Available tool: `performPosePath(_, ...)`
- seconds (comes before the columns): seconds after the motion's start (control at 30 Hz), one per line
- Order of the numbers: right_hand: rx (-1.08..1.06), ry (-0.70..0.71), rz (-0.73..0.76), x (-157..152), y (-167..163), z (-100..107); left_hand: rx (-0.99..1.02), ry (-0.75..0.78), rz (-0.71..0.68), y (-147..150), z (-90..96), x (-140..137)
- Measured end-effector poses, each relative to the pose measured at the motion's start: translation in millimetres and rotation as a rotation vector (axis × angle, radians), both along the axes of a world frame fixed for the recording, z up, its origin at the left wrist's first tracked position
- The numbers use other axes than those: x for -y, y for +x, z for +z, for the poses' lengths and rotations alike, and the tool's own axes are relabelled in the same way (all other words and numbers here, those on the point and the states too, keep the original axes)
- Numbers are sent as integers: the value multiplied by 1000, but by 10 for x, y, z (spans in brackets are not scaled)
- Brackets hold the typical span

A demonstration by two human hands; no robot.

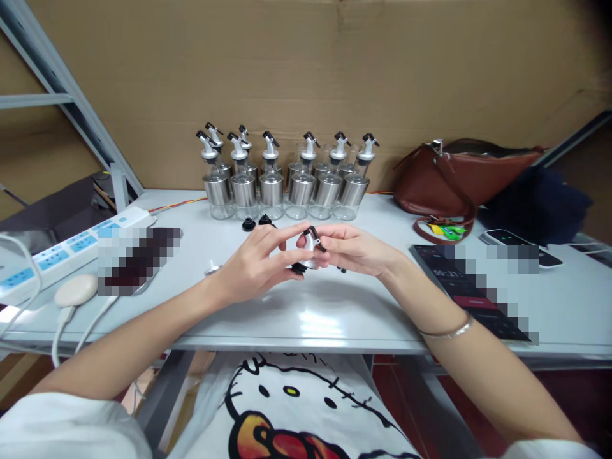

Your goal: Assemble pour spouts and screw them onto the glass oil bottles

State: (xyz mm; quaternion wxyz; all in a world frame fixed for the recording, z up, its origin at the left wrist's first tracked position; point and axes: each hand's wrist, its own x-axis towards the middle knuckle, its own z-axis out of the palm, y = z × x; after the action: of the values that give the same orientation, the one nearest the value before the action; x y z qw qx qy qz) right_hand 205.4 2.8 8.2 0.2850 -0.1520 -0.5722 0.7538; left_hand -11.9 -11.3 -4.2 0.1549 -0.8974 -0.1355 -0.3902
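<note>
Above the middle of the table, both hands hold one pourer top [310, 245], silver with a black flip lever and a black stopper underneath. My left hand [261, 261] grips it from the left, its fingers closed around the body. From the right, the fingertips of my right hand [356, 247] pinch it near the lever. Just behind my left hand lie two black stoppers [248, 224]. A silver pourer part [213, 268] is partly covered by my left wrist. Farther back stand several glass and steel oil bottles [271, 191], most with similar pourers fitted.
On the left are a white power strip [71, 248], a phone [143, 261] and a round white charger [76, 291]. A brown leather bag [440, 182] sits back right. A phone with a timer [459, 287] and a white device [521, 247] lie on the right.
</note>
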Motion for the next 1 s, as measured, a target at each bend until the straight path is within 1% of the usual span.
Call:
performPosePath(0.17,-8,40,41,-3,9,-17,13,43,-32,9,4,13)
performPosePath(0.27,15,79,25,-7,12,-14,18,61,-46,13,7,11)
performPosePath(0.4,45,120,13,-13,21,-6,20,49,-52,16,6,12)
performPosePath(0.6,40,111,-18,9,-5,-9,23,46,-53,16,-12,1)
performPosePath(0.77,40,132,-30,17,-37,-4,21,26,-44,1,-23,-23)
performPosePath(0.83,43,133,-77,6,-44,-17,30,26,-36,-4,-22,-34)
performPosePath(1.0,26,135,-283,-31,-57,-62,57,39,44,-5,-36,-63)
